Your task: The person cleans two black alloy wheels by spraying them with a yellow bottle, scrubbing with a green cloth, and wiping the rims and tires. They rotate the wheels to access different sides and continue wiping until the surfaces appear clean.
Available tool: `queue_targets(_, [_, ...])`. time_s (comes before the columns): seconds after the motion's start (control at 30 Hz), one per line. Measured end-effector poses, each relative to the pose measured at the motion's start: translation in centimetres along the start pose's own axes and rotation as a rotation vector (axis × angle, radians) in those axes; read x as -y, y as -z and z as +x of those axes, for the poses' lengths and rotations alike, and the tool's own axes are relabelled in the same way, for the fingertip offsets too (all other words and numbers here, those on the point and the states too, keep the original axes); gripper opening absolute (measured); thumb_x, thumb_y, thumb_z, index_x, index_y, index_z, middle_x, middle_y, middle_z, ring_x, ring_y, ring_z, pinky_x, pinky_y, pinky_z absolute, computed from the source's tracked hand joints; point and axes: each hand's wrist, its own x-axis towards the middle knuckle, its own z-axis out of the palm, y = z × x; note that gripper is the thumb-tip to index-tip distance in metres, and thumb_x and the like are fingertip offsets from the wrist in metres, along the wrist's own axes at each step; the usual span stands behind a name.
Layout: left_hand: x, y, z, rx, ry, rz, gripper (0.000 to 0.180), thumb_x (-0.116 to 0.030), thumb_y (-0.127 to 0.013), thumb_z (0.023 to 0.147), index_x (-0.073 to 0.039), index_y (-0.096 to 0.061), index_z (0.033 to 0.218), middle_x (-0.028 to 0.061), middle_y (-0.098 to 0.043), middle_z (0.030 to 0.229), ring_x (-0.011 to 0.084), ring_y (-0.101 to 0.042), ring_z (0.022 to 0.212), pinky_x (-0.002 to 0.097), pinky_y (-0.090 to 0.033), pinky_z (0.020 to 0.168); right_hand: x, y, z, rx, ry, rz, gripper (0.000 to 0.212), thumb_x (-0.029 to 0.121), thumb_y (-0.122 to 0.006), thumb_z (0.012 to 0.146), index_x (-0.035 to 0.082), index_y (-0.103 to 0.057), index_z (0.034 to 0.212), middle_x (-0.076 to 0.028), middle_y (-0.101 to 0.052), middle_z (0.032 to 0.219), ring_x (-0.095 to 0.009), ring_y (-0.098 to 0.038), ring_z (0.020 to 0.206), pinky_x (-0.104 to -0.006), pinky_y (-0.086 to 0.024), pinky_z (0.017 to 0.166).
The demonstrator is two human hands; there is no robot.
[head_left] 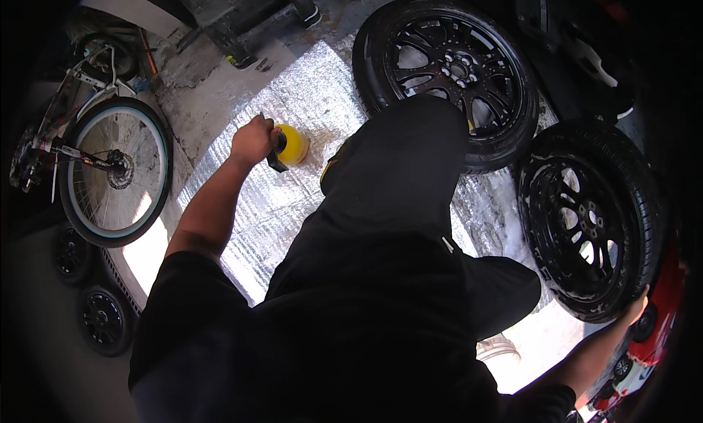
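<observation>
One yellow bottle (pixel 294 146); blurred fork lettering (pixel 93 160)

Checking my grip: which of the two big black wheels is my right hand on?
The lower-right wheel; your right hand is at its bottom edge. Neither hand touches the other wheel, higher up.

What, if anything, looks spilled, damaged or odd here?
The wheel by the right hand is streaked whitish, perhaps with suds, while the farther large wheel looks mostly black. I see no clear damage or spill.

Right hand (pixel 639 307) (at the lower wheel (pixel 588 216)) partly unseen.
</observation>
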Motion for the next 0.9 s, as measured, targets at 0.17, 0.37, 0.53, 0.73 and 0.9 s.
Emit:
queue_targets(0.17, [-2.4,8.9,-0.5,-0.398,0.185,-0.186,0.034,-0.036,-0.06,0.103,-0.006,-0.065,0.09,0.0168,-0.065,0.092,0.0418,-0.067,0.086,0.0523,-0.053,0.074,-1.5,-3.3,-1.2,-0.041,-0.032,0.099,0.065,0.065,-0.06,0.1,0.0,-0.069,0.106,-0.006,-0.069,0.091,-0.017,-0.062,0.078,-0.0353,-0.051,0.076])
queue_targets(0.37, [-1.9,-3.5,1.1,-0.136,0.157,-0.309,0.037,-0.042,-0.061,0.102,-0.006,-0.064,0.094,0.0185,-0.066,0.099,0.0426,-0.067,0.091,0.0511,-0.053,0.08,-1.8,1.1,-0.5,-0.124,-0.006,-0.204,0.074,0.07,-0.055,0.098,-0.001,-0.068,0.114,-0.011,-0.072,0.095,-0.021,-0.066,0.085,-0.0378,-0.053,0.084])
queue_targets(0.53, [6.2,-11.0,-5.2,-0.538,0.511,-0.98,0.048,-0.036,-0.068,0.104,0.0,-0.046,0.129,0.0102,-0.052,0.11,0.0186,-0.05,0.097,0.0364,-0.045,0.09,1.3,-4.0,-3.7,-0.257,-0.032,-0.38,0.075,0.072,-0.051,0.097,0.001,-0.07,0.114,-0.015,-0.076,0.1,-0.027,-0.071,0.093,-0.0437,-0.052,0.088])
queue_targets(0.73, [0.8,-15.9,-6.6,0.04,0.572,-1.416,0.058,-0.056,-0.067,0.099,-0.01,-0.062,0.134,0.0037,-0.065,0.126,0.0192,-0.057,0.121,0.0413,-0.033,0.11,6.1,-5.1,-8.9,-0.409,-0.09,-0.513,0.07,0.072,-0.049,0.096,0.009,-0.072,0.12,-0.018,-0.075,0.117,-0.034,-0.069,0.117,-0.0452,-0.049,0.102])
queue_targets(0.9, [-0.9,-11.5,1.5,0.017,0.595,-1.813,0.051,-0.066,-0.058,0.101,-0.015,-0.056,0.095,-0.0032,-0.052,0.081,0.012,-0.054,0.073,0.0302,-0.045,0.072,8.5,-6.4,-12.1,-0.426,-0.169,-0.497,0.069,0.075,-0.047,0.095,0.018,-0.07,0.126,-0.016,-0.067,0.132,-0.039,-0.062,0.127,-0.0486,-0.046,0.106])
